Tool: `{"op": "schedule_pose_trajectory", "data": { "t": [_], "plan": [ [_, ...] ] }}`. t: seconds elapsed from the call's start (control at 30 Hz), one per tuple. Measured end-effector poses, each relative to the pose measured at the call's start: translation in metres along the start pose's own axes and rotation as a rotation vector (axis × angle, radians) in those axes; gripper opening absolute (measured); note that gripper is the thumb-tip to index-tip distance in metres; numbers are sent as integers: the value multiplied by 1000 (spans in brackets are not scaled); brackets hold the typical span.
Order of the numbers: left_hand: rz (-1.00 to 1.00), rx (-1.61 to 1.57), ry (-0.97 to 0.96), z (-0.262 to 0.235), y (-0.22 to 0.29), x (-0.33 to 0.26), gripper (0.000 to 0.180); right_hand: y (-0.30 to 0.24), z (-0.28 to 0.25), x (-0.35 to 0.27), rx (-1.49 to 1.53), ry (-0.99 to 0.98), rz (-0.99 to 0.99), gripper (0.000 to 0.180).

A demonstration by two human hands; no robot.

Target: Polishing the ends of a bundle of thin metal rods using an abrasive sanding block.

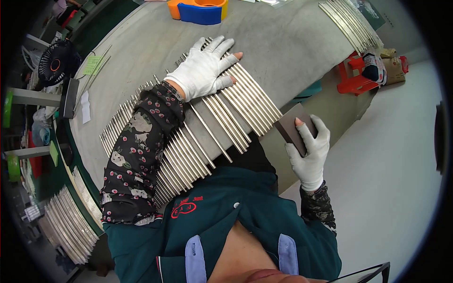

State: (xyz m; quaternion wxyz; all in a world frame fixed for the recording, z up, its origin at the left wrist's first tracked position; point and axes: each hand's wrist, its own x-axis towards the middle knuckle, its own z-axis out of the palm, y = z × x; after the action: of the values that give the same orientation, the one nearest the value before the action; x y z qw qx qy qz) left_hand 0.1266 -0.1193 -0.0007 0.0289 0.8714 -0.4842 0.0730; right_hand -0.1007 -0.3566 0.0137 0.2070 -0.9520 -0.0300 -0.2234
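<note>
Many thin, shiny metal rods (pixel 255 96) lie side by side in a slanting row across the grey table, with a few gaps in the row. My left hand (pixel 203 68), in a white glove with bare thumb and fingertip, rests flat on the rods near their far ends, fingers spread. A dark grey-brown rectangular block (pixel 289 126), like a sanding block, is in my right hand (pixel 311 158), also white-gloved. Thumb and fingers grip its sides. One edge of the block meets the near ends of the rods at the row's right end, or sits very close to them.
An orange and blue ring-shaped holder (pixel 200 13) sits at the table's far edge. Another rod bundle (pixel 347 28) lies far right, beside a red stool (pixel 354 80) with bags. Left are a black fan (pixel 59 61), a green note (pixel 92 65) and more stacked rods (pixel 71 226).
</note>
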Motion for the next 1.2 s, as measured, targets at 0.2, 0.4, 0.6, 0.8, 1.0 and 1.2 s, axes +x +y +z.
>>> {"op": "schedule_pose_trajectory", "data": {
  "t": [0.2, 0.4, 0.6, 0.8, 1.0, 1.2],
  "plan": [
    [-12, -10, -22, -2, 3, 5, 59, -4, 2, 4, -6, 4, -19, 63],
    [-8, -16, -15, -4, 4, -1, 60, -6, 0, 9, -57, 14, -47, 64],
    [-13, -1, -24, -6, 4, -5, 62, -7, 7, 14, -75, -9, -87, 64],
    [-13, 7, -11, -7, 3, -1, 65, -26, 26, 59, -215, -48, -168, 59],
    [-25, -9, -43, -7, 6, 1, 63, -4, -8, 15, -152, -139, -103, 66],
    [-15, -11, -3, 0, 5, 1, 63, 0, -17, 12, -96, 15, 25, 65]
  ]
}}
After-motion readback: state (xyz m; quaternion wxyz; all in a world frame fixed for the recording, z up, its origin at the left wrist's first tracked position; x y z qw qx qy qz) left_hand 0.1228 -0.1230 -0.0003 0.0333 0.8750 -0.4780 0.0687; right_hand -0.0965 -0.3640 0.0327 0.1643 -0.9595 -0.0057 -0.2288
